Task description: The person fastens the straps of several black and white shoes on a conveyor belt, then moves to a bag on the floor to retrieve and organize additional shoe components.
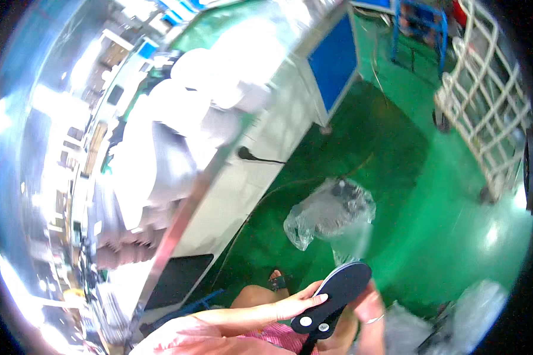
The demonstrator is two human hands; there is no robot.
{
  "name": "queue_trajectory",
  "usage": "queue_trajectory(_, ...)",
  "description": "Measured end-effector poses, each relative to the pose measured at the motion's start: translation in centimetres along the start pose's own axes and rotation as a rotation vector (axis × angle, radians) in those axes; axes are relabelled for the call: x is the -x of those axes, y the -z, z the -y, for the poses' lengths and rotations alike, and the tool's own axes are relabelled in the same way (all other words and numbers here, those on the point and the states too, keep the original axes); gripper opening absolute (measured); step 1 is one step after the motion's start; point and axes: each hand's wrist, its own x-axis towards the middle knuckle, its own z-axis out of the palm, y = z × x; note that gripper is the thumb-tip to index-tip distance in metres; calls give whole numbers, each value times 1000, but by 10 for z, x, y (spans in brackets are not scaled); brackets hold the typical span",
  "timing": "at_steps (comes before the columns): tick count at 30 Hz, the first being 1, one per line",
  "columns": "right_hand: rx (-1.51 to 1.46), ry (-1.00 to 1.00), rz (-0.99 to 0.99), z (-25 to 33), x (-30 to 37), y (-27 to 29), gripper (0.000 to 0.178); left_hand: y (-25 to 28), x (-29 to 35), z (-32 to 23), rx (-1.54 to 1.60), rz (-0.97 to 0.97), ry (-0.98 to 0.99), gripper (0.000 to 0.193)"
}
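Observation:
In front of my lap are two black insoles [344, 285], partly overlapping, each with a white round mark near its heel end. My left hand [305, 303] grips the upper one at its side edge, thumb on the dark face and fingers beneath. Close against the wider end, on the other side, is my right hand [368, 305], curled at the insoles' edge. It is blurred, and its fingers are largely hidden behind them. Most of the lower insole is covered by the upper one.
Left of me runs a long workbench [222, 204] piled with pale, overexposed stacks. A clear plastic bag [331, 210] lies on the green floor ahead. More plastic bags [477, 307] are at lower right. A white lattice cart [485, 100] stands at right, a blue stool [420, 35] far off.

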Motion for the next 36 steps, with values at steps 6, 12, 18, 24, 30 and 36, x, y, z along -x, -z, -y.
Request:
queue_trajectory(6,100,10,126,-40,114,-119,64,-76,98,-40,-1146,-348,-380,68)
queue_trajectory(12,266,105,181,-3,166,-180,58,-44,281,-241,-1197,-495,-1030,32)
queue_trajectory(18,340,134,41,-2,150,-179,51,220,381,-330,-665,-1506,-1102,24)
queue_trajectory(24,462,247,-27,-42,136,-234,54,325,359,-368,-1402,-1476,-385,50)
queue_trajectory(30,459,217,-49,-72,136,-278,53,342,316,-399,-1616,-1199,97,32)
queue_trajectory(36,430,333,-134,-84,136,-314,55,390,354,-411,-1653,-1601,-201,20)
